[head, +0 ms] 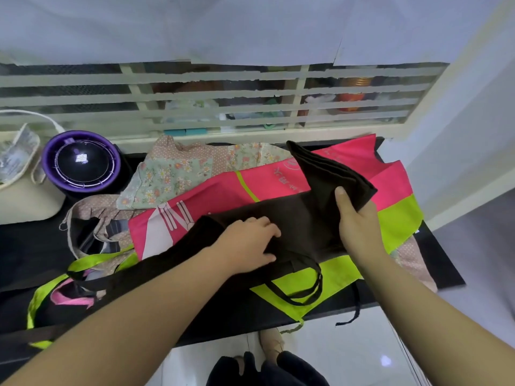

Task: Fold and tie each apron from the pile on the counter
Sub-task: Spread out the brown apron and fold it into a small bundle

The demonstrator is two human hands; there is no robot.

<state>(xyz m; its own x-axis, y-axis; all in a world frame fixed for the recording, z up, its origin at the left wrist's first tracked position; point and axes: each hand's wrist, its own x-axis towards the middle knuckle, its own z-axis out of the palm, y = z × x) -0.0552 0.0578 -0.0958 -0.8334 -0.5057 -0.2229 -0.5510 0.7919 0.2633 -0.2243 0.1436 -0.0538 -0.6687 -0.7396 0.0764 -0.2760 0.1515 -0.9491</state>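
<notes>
The left hand (250, 242) presses flat on the dark apron (301, 218); the right hand (355, 218) grips its lifted end at 3 o'clock; it looks mid-fold; next, probably, lay it toward 9 o'clock.

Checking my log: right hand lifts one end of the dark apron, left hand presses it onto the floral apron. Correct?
Not the floral apron: the head view shows the left hand pressing the dark apron onto the pink and lime apron. The floral apron lies behind. The right hand does lift one end.
</notes>
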